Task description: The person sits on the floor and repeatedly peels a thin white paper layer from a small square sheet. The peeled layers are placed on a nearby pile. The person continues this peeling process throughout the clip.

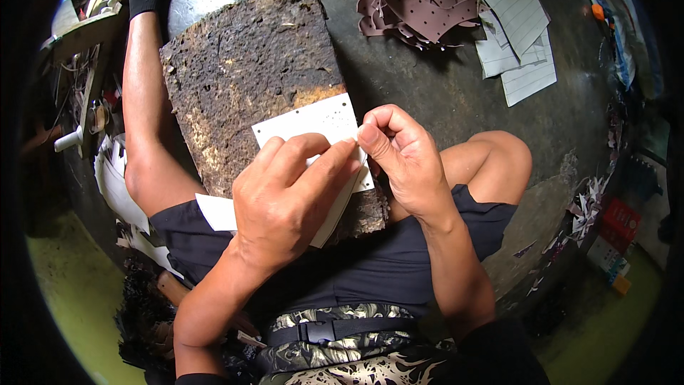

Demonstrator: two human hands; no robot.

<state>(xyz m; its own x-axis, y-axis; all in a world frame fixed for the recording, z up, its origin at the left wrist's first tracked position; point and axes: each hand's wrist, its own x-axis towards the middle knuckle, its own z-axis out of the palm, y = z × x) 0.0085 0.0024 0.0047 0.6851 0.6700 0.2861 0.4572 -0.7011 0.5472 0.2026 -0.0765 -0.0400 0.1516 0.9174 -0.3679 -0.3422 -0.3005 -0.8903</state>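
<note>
A white sheet with small dark holes along its edges lies on the near right part of a rough, dark, worn board. My left hand rests over the sheet, its fingers closed and their tips at the sheet's right edge. Just beside those fingertips, my right hand is closed in a pinch, thumb against forefinger. Whatever sits in that pinch is too small to make out. Under my left hand, more white sheet material shows toward my lap, and a white strip sticks out on the left.
Mauve pieces with dark dots are heaped on the dark floor at the far right, with lined paper sheets next to them. My bent legs flank the board. White scraps lie at the left, more scraps and a red packet at the right.
</note>
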